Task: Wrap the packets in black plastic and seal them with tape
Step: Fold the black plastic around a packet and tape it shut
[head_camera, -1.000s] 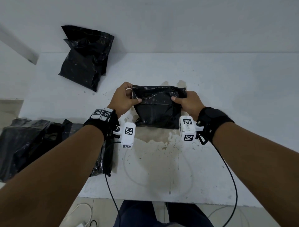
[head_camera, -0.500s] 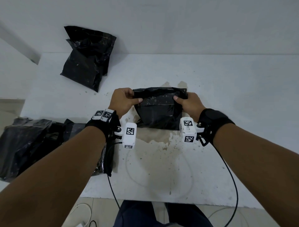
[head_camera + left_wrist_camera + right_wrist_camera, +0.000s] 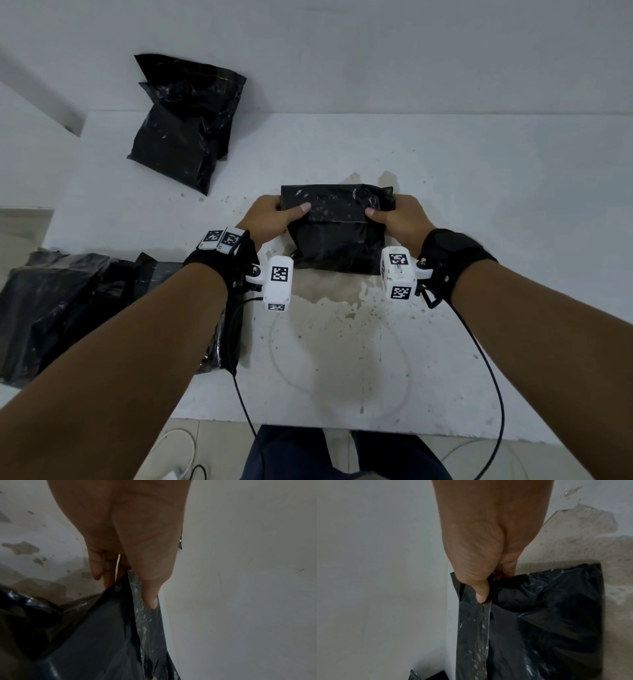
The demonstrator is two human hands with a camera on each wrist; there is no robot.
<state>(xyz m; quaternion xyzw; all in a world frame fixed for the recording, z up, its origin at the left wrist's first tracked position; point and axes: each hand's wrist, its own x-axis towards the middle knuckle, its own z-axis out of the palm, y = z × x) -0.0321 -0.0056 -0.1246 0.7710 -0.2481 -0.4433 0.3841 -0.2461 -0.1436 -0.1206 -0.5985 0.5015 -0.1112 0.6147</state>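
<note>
A packet in a black plastic bag (image 3: pixel 337 236) lies on the white table (image 3: pixel 479 205) in front of me. Its top flap (image 3: pixel 337 205) is folded toward me. My left hand (image 3: pixel 274 219) pinches the flap's left end, thumb on top; in the left wrist view the left hand (image 3: pixel 135 582) has the thumb over the speckled flap (image 3: pixel 145 618). My right hand (image 3: pixel 397 219) pinches the right end; in the right wrist view the right hand (image 3: pixel 481 586) thumb presses the flap (image 3: pixel 472 635) against the bag (image 3: pixel 547 615).
Another black wrapped packet (image 3: pixel 188 120) leans against the wall at the back left. A heap of black plastic bags (image 3: pixel 68 308) lies at the table's left edge near my left forearm. The table surface is stained and chipped around the packet. Cables hang from both wrists.
Both hands have drawn the flap further over the packet toward me, flattening it; the thumbs now lie on the folded edge.
</note>
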